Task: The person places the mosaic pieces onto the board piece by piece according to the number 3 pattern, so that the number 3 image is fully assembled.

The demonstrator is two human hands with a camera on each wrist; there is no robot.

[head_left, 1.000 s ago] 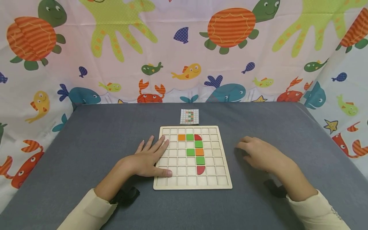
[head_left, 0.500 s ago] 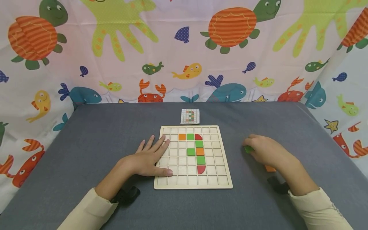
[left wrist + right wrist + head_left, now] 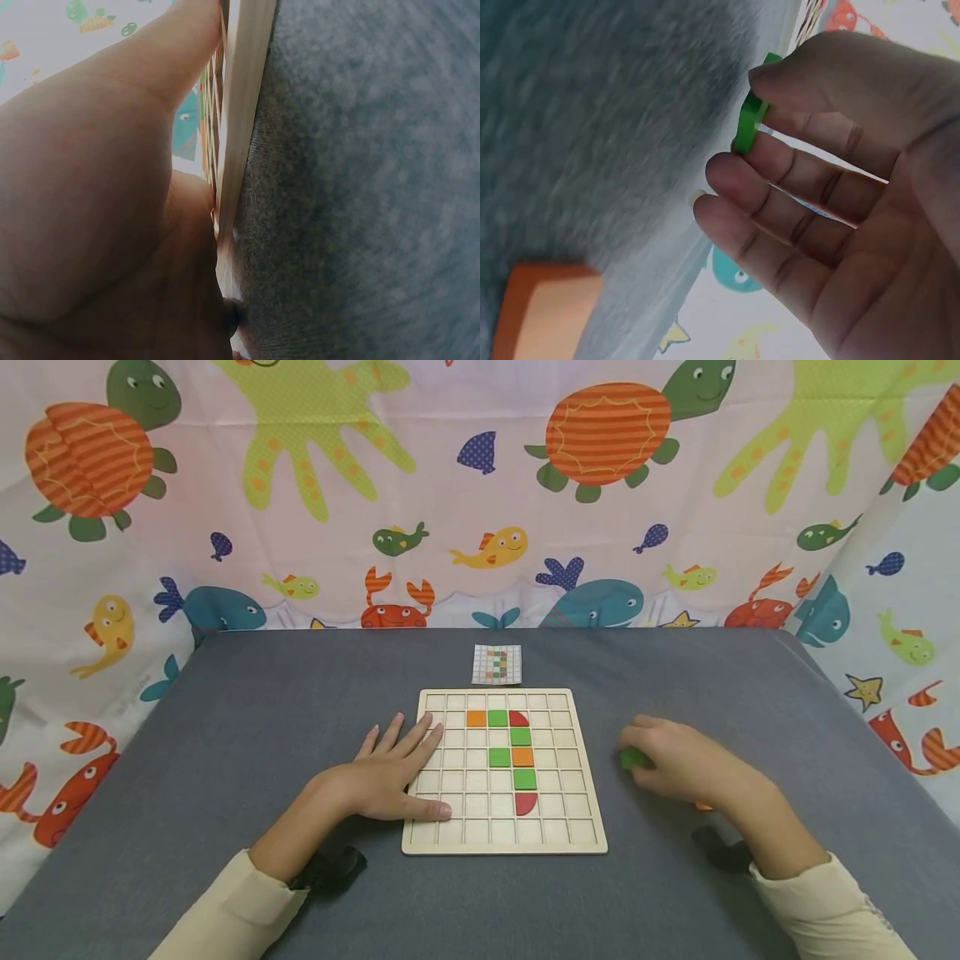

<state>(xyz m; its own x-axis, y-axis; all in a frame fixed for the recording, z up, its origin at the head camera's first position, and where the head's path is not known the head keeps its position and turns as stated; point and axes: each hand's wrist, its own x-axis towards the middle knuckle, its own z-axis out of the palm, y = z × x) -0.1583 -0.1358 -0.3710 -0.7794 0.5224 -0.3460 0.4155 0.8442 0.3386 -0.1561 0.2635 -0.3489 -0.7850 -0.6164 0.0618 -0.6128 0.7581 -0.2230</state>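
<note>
A square wooden grid board (image 3: 450, 833) lies on the table. My left hand (image 3: 382, 781) rests on its left edge, fingers spread and thumb across the lower cells. To the right of the board, my right hand (image 3: 678, 764) pinches a green tile (image 3: 634, 759) between thumb and fingers; the right wrist view shows the tile (image 3: 750, 124) on its edge, close over the cloth. Set in the board are orange squares (image 3: 476, 718), green squares (image 3: 497, 718) and red quarter-round tiles (image 3: 518, 718). An orange tile (image 3: 547, 311) lies on the cloth, mostly hidden under the right wrist in the head view.
Just behind the board lies a small printed card (image 3: 497, 665) with a coloured grid pattern. Grey cloth (image 3: 300, 685) covers the table. A curtain (image 3: 427, 485) with sea animals hangs at the back and both sides.
A green tile has come into view in my right hand, which shifted right and then back left towards the board. The orange tile came into view below that wrist. My left hand stays put.
</note>
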